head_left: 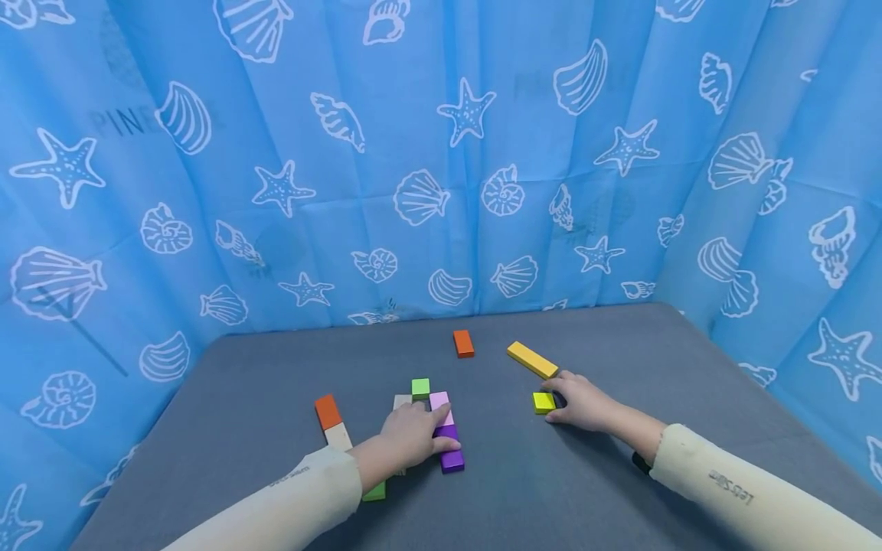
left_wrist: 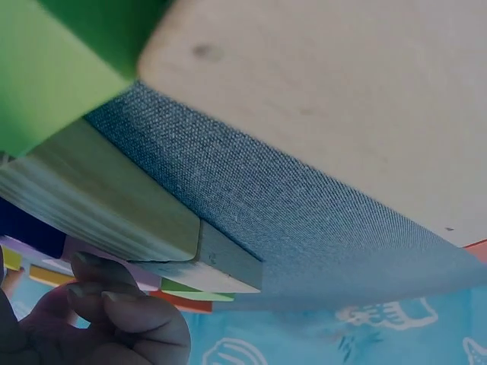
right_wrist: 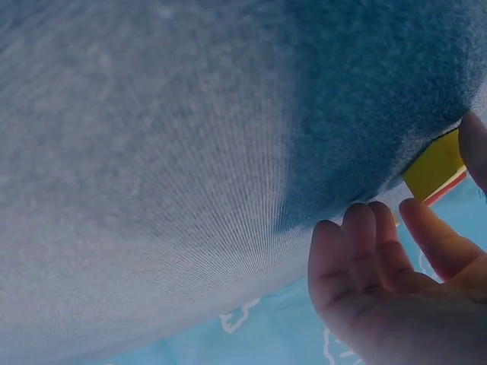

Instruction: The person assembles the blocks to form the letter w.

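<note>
My left hand [head_left: 429,422] lies palm down on a cluster of blocks, its fingertips resting on a pink block [head_left: 441,404] and the purple block [head_left: 451,450] joined to it. A pale wood block [head_left: 402,399] and a green block [head_left: 420,386] sit just beyond the knuckles. In the left wrist view the fingers [left_wrist: 114,312] hang loosely bent under pale wood blocks [left_wrist: 114,205]. My right hand [head_left: 560,399] rests on the table with thumb and forefinger on either side of a small yellow-green cube [head_left: 543,402]. From the right wrist that cube [right_wrist: 434,163] shows between straight fingers [right_wrist: 358,243].
A long yellow block [head_left: 532,360] lies just beyond my right hand, an orange block [head_left: 463,343] farther back. Left of my left hand are an orange block [head_left: 328,412] and a cream one [head_left: 338,436]; a green block [head_left: 375,492] sits under that wrist. The grey table [head_left: 620,490] is ringed by blue curtain.
</note>
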A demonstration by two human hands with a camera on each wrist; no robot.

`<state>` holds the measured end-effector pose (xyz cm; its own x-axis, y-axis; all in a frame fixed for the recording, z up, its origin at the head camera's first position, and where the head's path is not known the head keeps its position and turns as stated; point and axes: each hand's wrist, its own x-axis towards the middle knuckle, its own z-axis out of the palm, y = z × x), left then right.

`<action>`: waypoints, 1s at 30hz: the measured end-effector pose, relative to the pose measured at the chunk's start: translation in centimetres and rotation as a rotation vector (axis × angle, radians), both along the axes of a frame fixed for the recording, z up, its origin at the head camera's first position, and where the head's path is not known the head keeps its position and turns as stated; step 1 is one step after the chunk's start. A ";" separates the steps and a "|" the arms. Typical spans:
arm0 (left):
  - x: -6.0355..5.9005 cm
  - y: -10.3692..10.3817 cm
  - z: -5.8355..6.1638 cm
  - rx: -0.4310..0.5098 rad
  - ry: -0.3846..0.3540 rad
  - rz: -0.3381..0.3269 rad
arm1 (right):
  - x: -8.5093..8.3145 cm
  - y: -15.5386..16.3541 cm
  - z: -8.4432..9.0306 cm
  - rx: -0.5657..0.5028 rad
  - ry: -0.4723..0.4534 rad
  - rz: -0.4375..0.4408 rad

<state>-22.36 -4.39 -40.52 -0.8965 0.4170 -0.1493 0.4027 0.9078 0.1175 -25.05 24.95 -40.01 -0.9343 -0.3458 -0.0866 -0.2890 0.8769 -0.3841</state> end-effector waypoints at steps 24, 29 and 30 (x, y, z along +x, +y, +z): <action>-0.1 -0.6 0.0 0.019 0.006 -0.001 | 3.2 -3.2 0.6 -0.265 -0.037 0.114; 0.0 -0.7 0.1 0.029 0.005 0.005 | 4.3 -4.7 0.6 -0.287 -0.091 0.204; 0.0 -0.7 0.1 0.030 0.005 0.006 | 4.5 -5.0 0.6 -0.283 -0.103 0.219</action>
